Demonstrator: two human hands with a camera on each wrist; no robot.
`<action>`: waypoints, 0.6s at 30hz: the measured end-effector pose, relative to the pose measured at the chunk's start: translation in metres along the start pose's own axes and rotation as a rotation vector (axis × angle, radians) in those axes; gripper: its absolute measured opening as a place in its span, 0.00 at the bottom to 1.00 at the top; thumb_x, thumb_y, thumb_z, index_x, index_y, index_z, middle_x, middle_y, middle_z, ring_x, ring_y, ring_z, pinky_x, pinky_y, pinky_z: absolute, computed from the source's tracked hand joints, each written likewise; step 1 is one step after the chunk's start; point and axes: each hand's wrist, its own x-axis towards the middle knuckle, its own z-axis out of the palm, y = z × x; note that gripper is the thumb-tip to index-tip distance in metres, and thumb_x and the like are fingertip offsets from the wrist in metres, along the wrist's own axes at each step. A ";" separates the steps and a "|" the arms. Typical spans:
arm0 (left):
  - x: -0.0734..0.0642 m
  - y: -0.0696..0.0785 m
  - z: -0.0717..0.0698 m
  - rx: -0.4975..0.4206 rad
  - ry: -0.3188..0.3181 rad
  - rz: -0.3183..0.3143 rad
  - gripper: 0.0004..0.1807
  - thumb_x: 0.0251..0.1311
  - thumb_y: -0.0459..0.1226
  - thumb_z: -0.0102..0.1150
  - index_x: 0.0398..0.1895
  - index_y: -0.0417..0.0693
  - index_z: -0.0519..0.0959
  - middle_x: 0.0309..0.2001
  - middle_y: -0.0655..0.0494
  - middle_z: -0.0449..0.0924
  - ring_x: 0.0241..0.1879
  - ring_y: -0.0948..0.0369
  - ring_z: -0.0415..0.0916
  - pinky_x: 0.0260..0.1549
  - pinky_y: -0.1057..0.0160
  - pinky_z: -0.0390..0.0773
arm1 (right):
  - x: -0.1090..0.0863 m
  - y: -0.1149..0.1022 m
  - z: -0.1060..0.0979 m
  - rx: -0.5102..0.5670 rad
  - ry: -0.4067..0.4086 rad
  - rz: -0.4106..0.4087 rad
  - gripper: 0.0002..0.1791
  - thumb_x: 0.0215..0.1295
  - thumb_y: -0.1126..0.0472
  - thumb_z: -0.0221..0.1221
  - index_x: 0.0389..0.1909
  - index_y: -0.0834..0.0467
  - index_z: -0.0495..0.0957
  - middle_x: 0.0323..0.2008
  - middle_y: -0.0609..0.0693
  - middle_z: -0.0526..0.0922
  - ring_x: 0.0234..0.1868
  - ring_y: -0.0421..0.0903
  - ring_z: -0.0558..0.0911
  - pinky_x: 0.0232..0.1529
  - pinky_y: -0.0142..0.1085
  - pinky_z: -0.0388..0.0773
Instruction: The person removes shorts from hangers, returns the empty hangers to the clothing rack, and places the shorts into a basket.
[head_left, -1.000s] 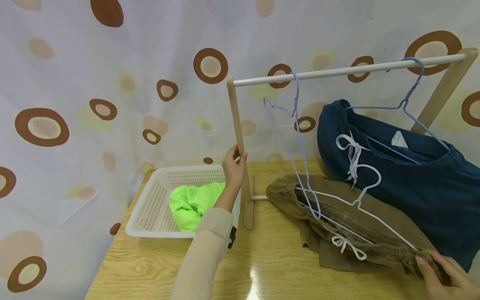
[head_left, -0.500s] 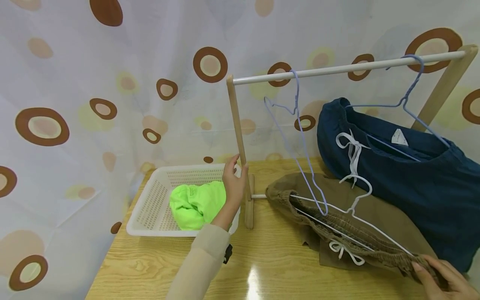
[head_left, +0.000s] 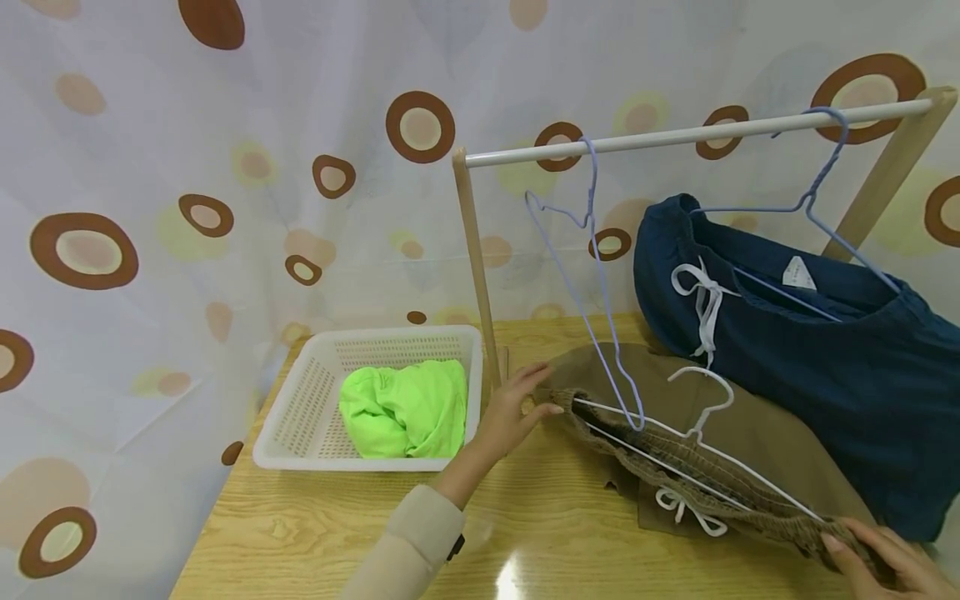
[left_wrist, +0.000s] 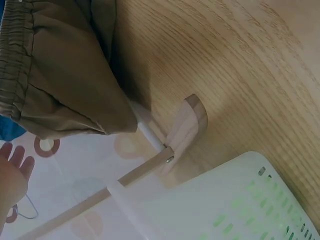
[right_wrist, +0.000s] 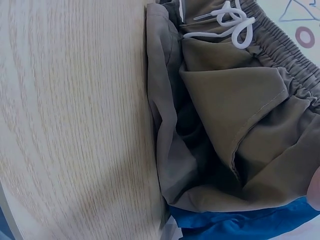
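Brown shorts with an elastic waist and a white drawstring bow lie tilted over the table. A white wire hanger sits inside their waistband, its hook sticking up. My right hand grips the waistband's right end, thumb on the near side. My left hand reaches toward the waistband's left end with thumb and fingers parted; in the left wrist view, the fingers show just below the shorts, holding nothing. An unused lilac hanger on the rail overlaps the shorts in the head view.
A rack with a white rail and wooden posts stands behind. Blue shorts hang on a lilac hanger at its right. Left of the rack, a white plastic basket holds bright green fabric.
My left hand has left the rack's left post and moved right, to the brown shorts' left end. The white hanger's hook has shifted left. My right hand keeps its grip.
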 end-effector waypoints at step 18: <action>-0.011 0.008 0.021 0.188 -0.159 0.156 0.18 0.54 0.44 0.61 0.45 0.44 0.80 0.38 0.54 0.81 0.38 0.61 0.76 0.46 0.61 0.77 | 0.001 0.011 -0.005 -0.038 -0.109 -0.050 0.13 0.54 0.72 0.62 0.40 0.76 0.79 0.25 0.15 0.63 0.23 0.13 0.64 0.22 0.12 0.64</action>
